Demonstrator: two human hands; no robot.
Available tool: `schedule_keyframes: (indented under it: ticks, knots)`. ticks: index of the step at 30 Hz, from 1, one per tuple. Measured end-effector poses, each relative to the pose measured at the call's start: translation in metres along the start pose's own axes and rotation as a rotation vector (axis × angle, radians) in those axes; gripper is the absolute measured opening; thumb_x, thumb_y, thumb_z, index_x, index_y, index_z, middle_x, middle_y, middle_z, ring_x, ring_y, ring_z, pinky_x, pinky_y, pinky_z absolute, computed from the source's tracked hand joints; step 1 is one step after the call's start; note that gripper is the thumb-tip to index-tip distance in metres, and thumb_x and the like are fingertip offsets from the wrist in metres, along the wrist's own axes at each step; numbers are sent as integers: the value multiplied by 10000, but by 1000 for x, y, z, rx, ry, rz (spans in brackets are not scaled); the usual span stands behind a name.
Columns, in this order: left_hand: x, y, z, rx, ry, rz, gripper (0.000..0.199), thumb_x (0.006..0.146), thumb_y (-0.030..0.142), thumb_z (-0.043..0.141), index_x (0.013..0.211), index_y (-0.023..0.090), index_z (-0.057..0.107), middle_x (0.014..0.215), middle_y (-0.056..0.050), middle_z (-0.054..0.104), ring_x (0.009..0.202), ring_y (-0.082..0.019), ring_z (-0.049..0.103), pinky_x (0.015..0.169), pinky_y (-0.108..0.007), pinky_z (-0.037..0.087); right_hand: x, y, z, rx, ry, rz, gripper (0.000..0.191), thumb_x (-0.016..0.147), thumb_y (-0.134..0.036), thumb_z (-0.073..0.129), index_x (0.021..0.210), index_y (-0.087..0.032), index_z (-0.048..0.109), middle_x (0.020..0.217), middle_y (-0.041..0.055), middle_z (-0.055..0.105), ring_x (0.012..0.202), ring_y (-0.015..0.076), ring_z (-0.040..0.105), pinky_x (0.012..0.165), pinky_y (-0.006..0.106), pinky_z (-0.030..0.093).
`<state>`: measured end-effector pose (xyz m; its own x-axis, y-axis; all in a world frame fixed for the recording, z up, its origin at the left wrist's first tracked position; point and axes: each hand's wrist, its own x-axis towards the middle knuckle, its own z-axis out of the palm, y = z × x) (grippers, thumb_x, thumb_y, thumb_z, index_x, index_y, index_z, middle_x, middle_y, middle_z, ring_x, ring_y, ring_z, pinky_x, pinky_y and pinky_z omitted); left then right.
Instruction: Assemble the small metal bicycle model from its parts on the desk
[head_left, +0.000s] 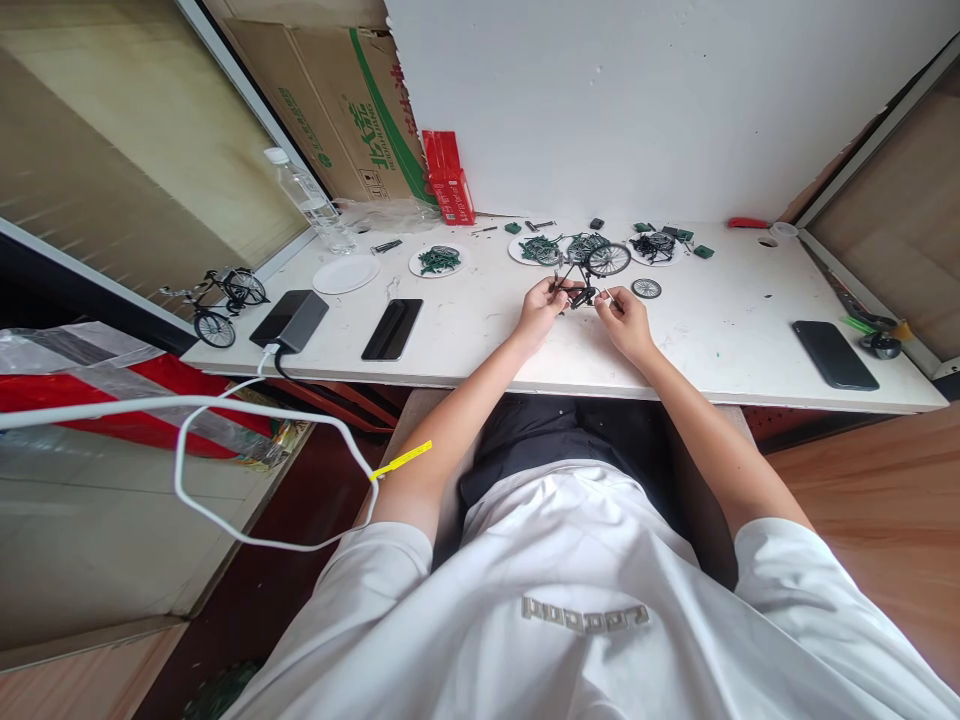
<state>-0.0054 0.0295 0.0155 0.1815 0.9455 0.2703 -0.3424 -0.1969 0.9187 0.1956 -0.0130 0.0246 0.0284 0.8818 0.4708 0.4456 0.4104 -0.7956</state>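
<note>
Above the middle of the desk, a small black model bicycle (576,270) is partly assembled, with one spoked wheel (608,260) pointing away from me. My left hand (541,308) grips its frame from the left, fingers closed. On the other side my right hand (626,318) is closed in a pinch close to the frame. A thin pale sliver shows at its fingertips, too small to name. Just right of the hands a loose spoked wheel (646,289) lies flat on the desk. The fingers hide part of the bicycle.
Behind the hands, plates hold wheels, green parts (439,260) and black parts (654,247). A finished-looking model bicycle (221,300), a grey power adapter (289,321) and a phone (392,329) are at left. Another phone (834,354) lies right. A white cable (180,470) loops by my left arm.
</note>
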Motion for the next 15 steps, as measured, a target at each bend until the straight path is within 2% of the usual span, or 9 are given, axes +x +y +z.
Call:
schedule_keyframes:
  ticks: [6,9,15]
  knots:
    - [-1,2,3,9,-48,92,428,856,527,958,1010,227,693,1235,-137,858,1152,-250,799,1084,-410,590,1,-3,1,97,31,-48,705,945,-936,627,1076,-245,674,652,-78,298,608,147,271,629,319,264]
    - [0,1,3,20,-37,104,519,802,619,977,990,231,688,1210,-139,865,1154,-263,803,1102,-425,585,0,-7,2,134,42,-62,739,925,-960,630,1105,-246,687,672,-69,332,613,141,266,618,317,258]
    - [1,0,3,42,-16,155,634,726,733,979,954,222,682,1172,-154,867,1151,-275,800,1120,-423,575,0,-16,-1,190,10,-35,769,854,-980,698,1066,-241,694,653,-80,281,599,124,231,574,301,236]
